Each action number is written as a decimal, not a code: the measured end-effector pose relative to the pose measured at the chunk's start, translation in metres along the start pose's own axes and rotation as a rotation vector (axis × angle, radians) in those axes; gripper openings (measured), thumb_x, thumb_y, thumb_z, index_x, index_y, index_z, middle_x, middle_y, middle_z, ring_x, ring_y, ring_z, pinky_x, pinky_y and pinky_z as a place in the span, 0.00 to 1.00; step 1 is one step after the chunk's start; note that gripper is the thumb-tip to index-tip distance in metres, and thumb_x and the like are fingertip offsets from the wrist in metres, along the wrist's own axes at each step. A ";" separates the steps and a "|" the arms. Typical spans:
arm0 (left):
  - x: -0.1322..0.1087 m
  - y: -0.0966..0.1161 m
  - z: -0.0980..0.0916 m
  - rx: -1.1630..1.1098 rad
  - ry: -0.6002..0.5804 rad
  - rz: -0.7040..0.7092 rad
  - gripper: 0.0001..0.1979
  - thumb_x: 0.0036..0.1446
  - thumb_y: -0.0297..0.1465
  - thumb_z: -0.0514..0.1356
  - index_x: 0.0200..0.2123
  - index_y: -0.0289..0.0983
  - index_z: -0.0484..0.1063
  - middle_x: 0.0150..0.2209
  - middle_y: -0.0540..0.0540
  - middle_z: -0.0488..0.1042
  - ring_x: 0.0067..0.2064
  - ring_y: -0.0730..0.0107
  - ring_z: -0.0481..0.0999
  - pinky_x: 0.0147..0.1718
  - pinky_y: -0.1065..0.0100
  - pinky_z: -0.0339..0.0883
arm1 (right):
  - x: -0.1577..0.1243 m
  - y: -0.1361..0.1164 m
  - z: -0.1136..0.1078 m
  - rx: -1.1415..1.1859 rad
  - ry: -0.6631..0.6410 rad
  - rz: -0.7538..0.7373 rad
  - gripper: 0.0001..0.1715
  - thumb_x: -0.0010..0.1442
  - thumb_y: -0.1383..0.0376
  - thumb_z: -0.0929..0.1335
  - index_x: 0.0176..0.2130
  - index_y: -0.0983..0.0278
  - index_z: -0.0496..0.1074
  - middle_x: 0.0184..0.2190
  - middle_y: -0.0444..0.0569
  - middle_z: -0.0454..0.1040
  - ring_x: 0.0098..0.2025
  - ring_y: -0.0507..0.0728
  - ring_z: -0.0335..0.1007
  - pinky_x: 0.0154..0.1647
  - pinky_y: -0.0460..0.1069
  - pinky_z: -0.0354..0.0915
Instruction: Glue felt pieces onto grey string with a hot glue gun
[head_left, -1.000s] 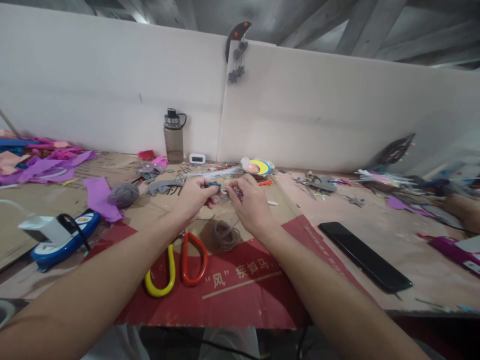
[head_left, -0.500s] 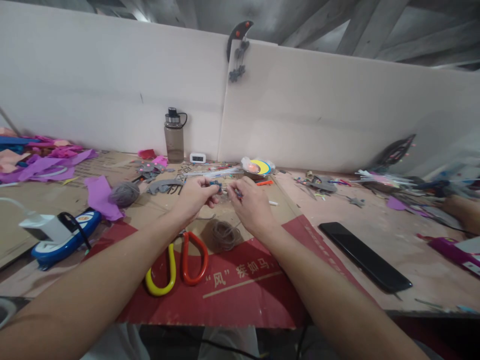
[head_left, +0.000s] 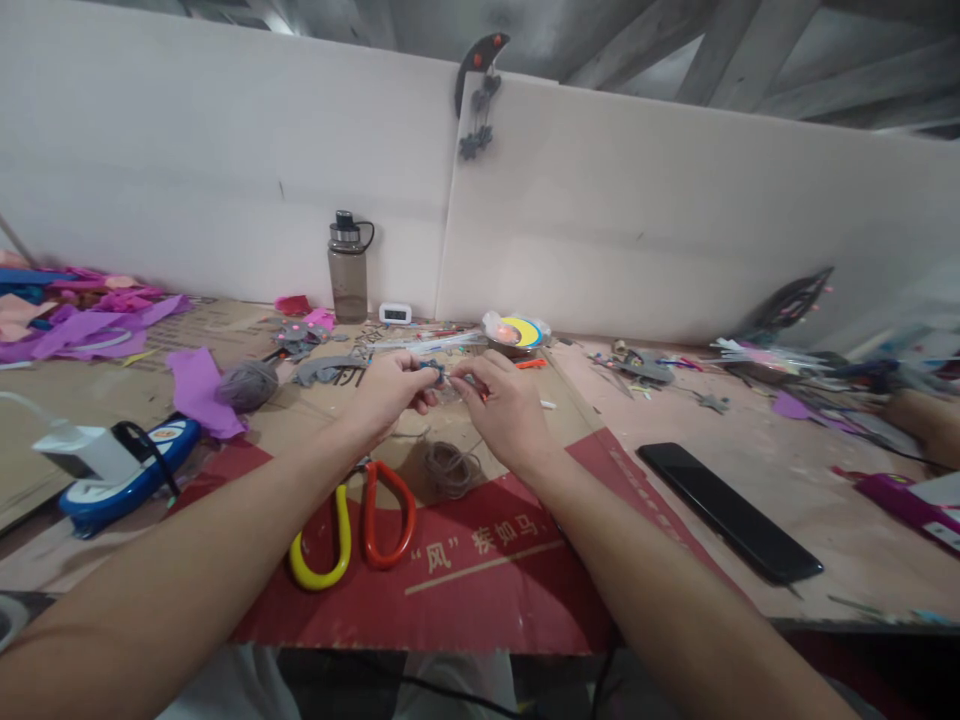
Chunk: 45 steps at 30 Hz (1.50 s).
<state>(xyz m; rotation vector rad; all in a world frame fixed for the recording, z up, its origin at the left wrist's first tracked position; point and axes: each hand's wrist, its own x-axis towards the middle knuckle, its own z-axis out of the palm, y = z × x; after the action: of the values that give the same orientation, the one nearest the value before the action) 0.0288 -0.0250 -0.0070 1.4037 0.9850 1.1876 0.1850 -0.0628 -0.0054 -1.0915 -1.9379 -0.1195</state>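
Left hand [head_left: 390, 393] pinching a small bluish piece [head_left: 433, 372], right hand [head_left: 504, 405] with fingers bunched beside it, contents unclear, yarn coil [head_left: 450, 472] and scissors [head_left: 370, 515] nearby

Two white panels, a left one [head_left: 187, 160] and a right one [head_left: 690, 220], make a low wall along the far edge of the table [head_left: 757, 425] — the right one overlaps the left, and each bears a small dark mark. Above them run grey, slanting beams [head_left: 742, 55], with a bright patch of light [head_left: 279, 18] at upper left. The tabletop is pinkish and stained — the space under its front edge is dark.
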 end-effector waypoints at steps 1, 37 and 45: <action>0.000 0.000 0.000 0.002 -0.007 -0.002 0.04 0.45 0.28 0.61 0.24 0.32 0.71 0.17 0.47 0.70 0.15 0.78 0.65 0.15 0.75 0.58 | 0.000 0.000 0.000 -0.009 0.011 0.003 0.07 0.61 0.64 0.62 0.34 0.61 0.69 0.33 0.47 0.70 0.35 0.54 0.66 0.35 0.48 0.58; -0.008 0.007 0.007 0.011 -0.093 -0.058 0.03 0.48 0.26 0.60 0.25 0.31 0.69 0.18 0.47 0.72 0.18 0.76 0.71 0.20 0.74 0.67 | 0.002 0.006 0.006 -0.167 0.016 0.066 0.12 0.60 0.62 0.62 0.29 0.63 0.71 0.29 0.48 0.73 0.32 0.54 0.67 0.32 0.48 0.55; -0.007 0.006 0.008 0.009 -0.075 -0.064 0.04 0.48 0.26 0.60 0.25 0.31 0.68 0.19 0.45 0.74 0.20 0.74 0.73 0.22 0.72 0.69 | 0.002 0.007 0.006 -0.114 -0.002 0.111 0.13 0.60 0.62 0.62 0.30 0.63 0.71 0.28 0.47 0.73 0.29 0.53 0.66 0.31 0.48 0.55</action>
<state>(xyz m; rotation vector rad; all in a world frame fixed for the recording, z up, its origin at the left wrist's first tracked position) 0.0356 -0.0349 -0.0019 1.4036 0.9762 1.0774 0.1855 -0.0548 -0.0097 -1.2723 -1.8867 -0.1697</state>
